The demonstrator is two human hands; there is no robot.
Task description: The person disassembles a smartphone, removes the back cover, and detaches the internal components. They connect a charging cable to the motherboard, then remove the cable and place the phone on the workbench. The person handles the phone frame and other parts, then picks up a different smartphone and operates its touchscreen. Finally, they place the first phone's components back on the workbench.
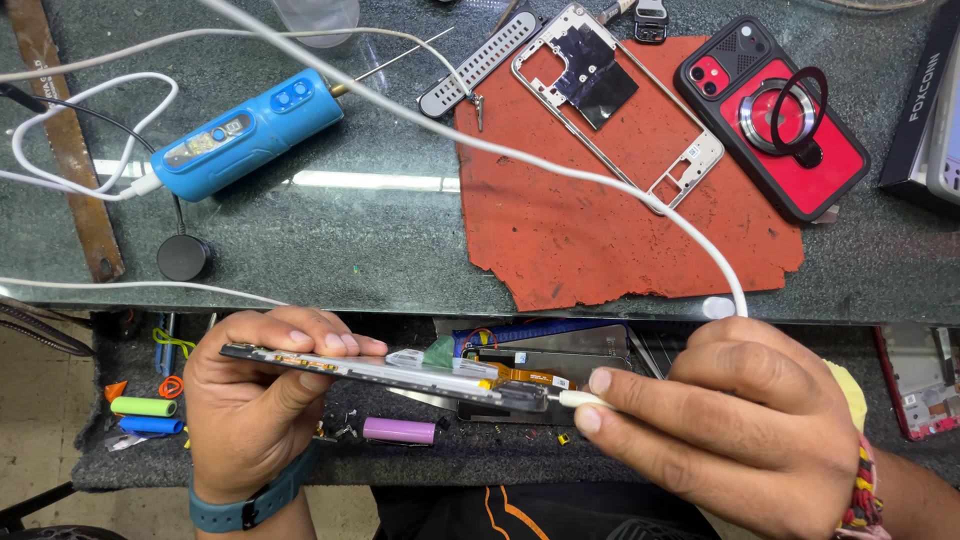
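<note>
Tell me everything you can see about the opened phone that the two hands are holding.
The opened phone is a thin, dark slab without its back cover, held almost edge-on and level, in front of the workbench. Inner parts show on top: a clear plastic piece, an orange flex strip, metal shielding. The left hand grips its left end, fingers over the top. The right hand holds a white cable plug at its right end.

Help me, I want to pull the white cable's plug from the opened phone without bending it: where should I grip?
Pinch the stiff white plug beside the opened phone, not the cord, coming from the right along its axis. The right hand already pinches it there while the left hand steadies the phone.
</note>
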